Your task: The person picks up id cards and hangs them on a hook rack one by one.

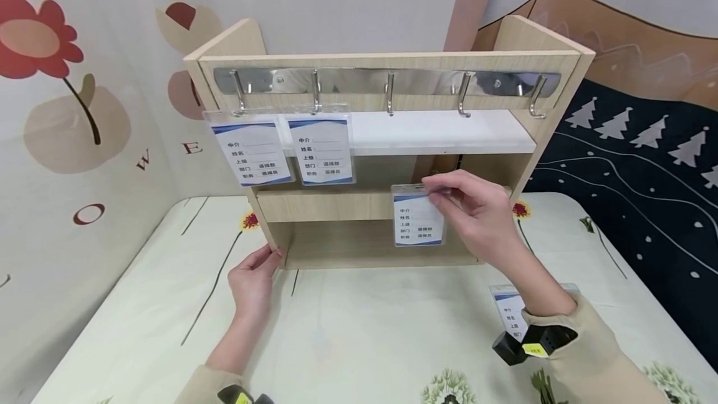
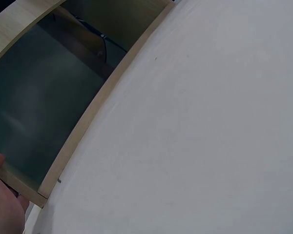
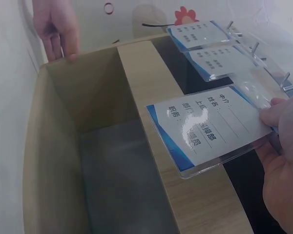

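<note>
Between thumb and fingers, my right hand (image 1: 473, 214) pinches the top edge of a clear-sleeved ID badge (image 1: 417, 223), which hangs upright in front of the shelf's lower half. In the right wrist view the same badge (image 3: 210, 129) shows its printed lines and blue corners. My left hand (image 1: 255, 282) grips the bottom left side panel (image 2: 22, 187) of the wooden shelf (image 1: 325, 206), thumb on one face and fingers on the other. Two similar badges, a left one (image 1: 252, 151) and a right one (image 1: 322, 151), hang from the two leftmost hooks of a metal hook rail (image 1: 359, 81).
The rail's three other hooks, including the middle hook (image 1: 389, 93), carry nothing. Another badge (image 1: 510, 310) lies on the flower-patterned tablecloth (image 1: 359, 323), partly hidden by my right wrist. A patterned curtain (image 1: 348, 5) hangs behind the shelf.
</note>
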The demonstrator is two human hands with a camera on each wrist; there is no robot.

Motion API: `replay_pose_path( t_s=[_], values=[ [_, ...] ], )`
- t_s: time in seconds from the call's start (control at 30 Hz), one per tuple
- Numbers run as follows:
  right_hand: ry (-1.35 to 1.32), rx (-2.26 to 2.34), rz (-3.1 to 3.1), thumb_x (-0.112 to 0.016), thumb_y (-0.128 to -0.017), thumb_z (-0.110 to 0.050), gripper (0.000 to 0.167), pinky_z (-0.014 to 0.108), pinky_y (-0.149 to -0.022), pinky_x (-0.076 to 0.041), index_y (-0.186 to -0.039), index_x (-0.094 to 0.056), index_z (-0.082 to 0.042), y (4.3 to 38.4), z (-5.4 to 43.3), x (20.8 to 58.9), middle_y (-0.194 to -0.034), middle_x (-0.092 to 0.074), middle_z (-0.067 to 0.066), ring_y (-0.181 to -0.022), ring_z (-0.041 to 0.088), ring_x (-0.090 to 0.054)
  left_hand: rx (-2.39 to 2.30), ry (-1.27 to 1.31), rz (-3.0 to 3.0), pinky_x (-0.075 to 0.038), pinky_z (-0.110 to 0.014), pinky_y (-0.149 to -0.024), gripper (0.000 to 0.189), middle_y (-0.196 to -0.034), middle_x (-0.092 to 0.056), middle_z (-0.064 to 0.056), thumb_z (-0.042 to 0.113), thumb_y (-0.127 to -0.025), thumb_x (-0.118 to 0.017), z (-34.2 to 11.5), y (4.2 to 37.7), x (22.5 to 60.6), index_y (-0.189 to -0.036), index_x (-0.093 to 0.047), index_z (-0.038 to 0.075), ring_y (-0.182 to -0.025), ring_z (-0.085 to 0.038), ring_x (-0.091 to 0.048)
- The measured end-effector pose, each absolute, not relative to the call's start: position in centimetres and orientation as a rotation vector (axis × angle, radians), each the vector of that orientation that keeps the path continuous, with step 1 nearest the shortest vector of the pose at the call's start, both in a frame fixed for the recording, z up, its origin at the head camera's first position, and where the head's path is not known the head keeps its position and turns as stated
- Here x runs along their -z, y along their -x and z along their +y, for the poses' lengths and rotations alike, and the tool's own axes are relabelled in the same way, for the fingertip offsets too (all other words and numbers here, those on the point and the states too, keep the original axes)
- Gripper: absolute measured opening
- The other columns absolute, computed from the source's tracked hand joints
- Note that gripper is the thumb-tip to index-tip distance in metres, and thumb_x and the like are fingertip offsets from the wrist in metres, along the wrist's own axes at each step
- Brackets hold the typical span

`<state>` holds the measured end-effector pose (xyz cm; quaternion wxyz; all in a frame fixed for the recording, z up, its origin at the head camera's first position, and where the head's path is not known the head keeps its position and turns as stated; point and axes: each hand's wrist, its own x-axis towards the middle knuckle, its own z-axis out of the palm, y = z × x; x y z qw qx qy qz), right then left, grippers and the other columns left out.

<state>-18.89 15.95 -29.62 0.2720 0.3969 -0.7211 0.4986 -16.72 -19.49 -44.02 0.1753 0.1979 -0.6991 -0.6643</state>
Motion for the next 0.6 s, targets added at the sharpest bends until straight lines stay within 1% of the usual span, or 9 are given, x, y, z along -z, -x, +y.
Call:
replay_pose_path(
  t_s=[0.2, 0.33, 0.4, 0.6],
  values=[
    [-1.117, -1.309, -1.898, -0.070, -0.081, 0.026, 0.035, 0.019, -0.080, -0.055, -0.111, -0.071, 0.008, 19.4, 15.3, 29.1, -0.103, -0.073, 0.017, -0.093, 0.015, -0.066, 1.890, -0.564, -1.981, -0.055, -0.012, -0.079, 0.035, -0.118, -0.074, -0.011, 0.010, -0.094, -0.075, -19.5, 16.7, 44.1, -0.124, -0.070, -0.005, -0.089, 0.008, -0.067],
    [-1.148, -1.279, -1.884, -0.070, -0.085, 0.020, 0.027, 0.020, -0.081, -0.056, -0.110, -0.070, 0.010, 19.8, 15.1, 28.4, -0.104, -0.072, 0.020, -0.093, 0.020, -0.066, 1.882, -0.567, -1.986, -0.055, -0.012, -0.080, 0.034, -0.119, -0.073, -0.012, 0.011, -0.093, -0.075, -19.6, 16.9, 44.1, -0.124, -0.071, -0.004, -0.090, 0.008, -0.066],
    [-1.152, -1.256, -1.879, -0.070, -0.086, 0.019, 0.025, 0.019, -0.079, -0.054, -0.110, -0.070, 0.011, 19.9, 15.0, 28.0, -0.105, -0.072, 0.020, -0.092, 0.020, -0.065, 1.875, -0.569, -1.988, -0.055, -0.012, -0.079, 0.034, -0.119, -0.073, -0.013, 0.011, -0.093, -0.076, -19.6, 16.9, 44.1, -0.124, -0.071, -0.003, -0.090, 0.008, -0.066],
    [-1.149, -1.180, -1.820, -0.070, -0.083, 0.022, 0.028, 0.018, -0.073, -0.050, -0.108, -0.070, 0.010, 20.2, 14.1, 26.6, -0.101, -0.073, 0.018, -0.088, 0.013, -0.062, 1.888, -0.566, -1.982, -0.054, -0.011, -0.079, 0.035, -0.119, -0.072, -0.013, 0.012, -0.093, -0.077, -19.5, 16.8, 44.0, -0.124, -0.071, -0.003, -0.090, 0.008, -0.067]
  ],
)
